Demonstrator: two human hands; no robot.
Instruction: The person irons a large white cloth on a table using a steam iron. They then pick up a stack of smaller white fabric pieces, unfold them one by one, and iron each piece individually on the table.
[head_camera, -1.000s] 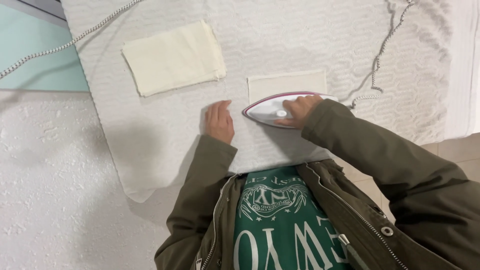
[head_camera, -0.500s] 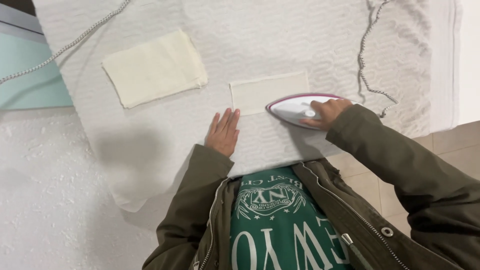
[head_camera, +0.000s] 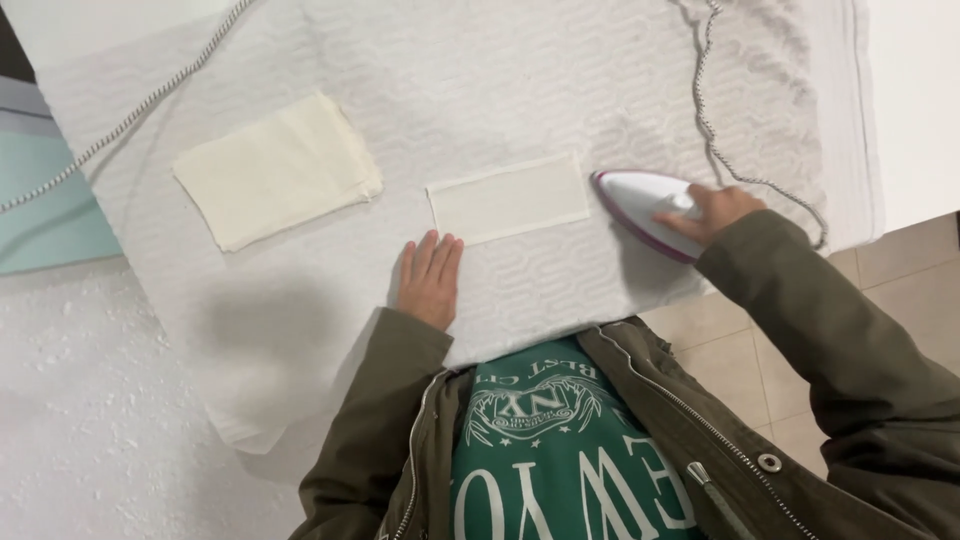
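The right hand (head_camera: 722, 208) is closed around the handle of a white clothes iron with a purple-pink rim (head_camera: 645, 208); the fingers wrap over the top of it, and the iron's soleplate lies flat on the white textured cloth covering the ironing surface (head_camera: 560, 80); its pointed nose faces a narrow cream rectangular strip of fabric (head_camera: 509, 198) and sits just beside that strip's right end, whether touching it or not I cannot tell. The left hand (head_camera: 431, 280) lies flat and open, palm down, fingers straight and close together, holding nothing; its fingertips (head_camera: 432, 243) rest on the white covering just below the strip's lower left corner, near it but apart from it. A braided grey-and-white cord (head_camera: 722, 150) loops from the top edge of the covering down behind the iron and the right wrist. To the left, well apart from both hands, lies 1 larger folded piece of cream fabric (head_camera: 275, 170), tilted slightly on the covering; a 2nd run of braided cord (head_camera: 130, 115) crosses the upper left corner. Both sleeves belong to an olive-green zip jacket (head_camera: 840, 340), worn open over a green shirt (head_camera: 560, 460); beige floor tiles (head_camera: 900, 270) show at the right.
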